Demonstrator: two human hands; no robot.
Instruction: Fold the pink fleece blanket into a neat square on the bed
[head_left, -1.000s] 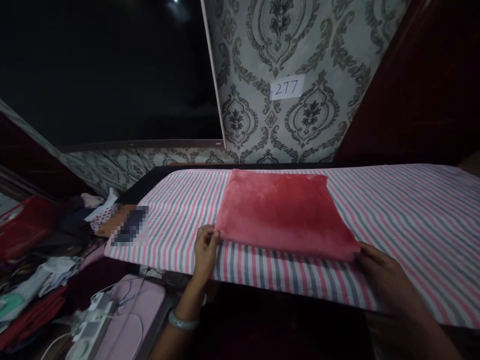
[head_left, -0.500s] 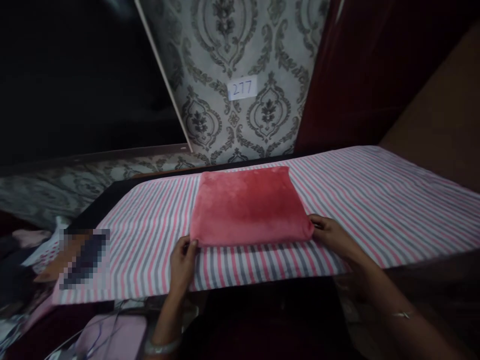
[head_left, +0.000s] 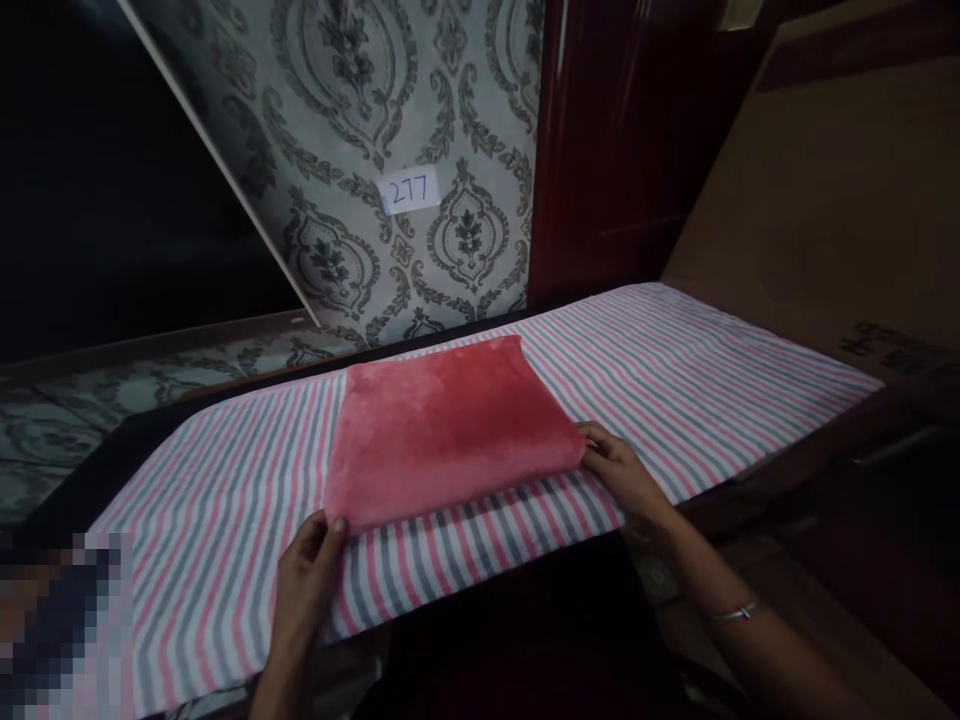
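Note:
A red plush cloth [head_left: 457,430], flat and rectangular, lies on a table cover [head_left: 225,560] striped in pink, grey and white. Whether it is a single piece, a folded one or a cover, I cannot tell. At its near left corner, my left hand [head_left: 307,565] pinches the edge, thumb on top. My right hand [head_left: 619,470] grips the near right corner, its fingertips partly hidden by the cloth. The near edge stretches between both hands, slightly raised off the stripes, while the far part rests on the table.
Behind the table stands a patterned wall [head_left: 337,260] with a paper label [head_left: 409,189] reading 277. A large dark screen [head_left: 135,200] fills the left, a dark red glossy panel [head_left: 615,150] the back right. On the right leans a big cardboard box [head_left: 840,190].
The view has turned to the right, showing more of the cardboard box. Both hands still hold the near corners of the cloth, which stays in about the same place on the table.

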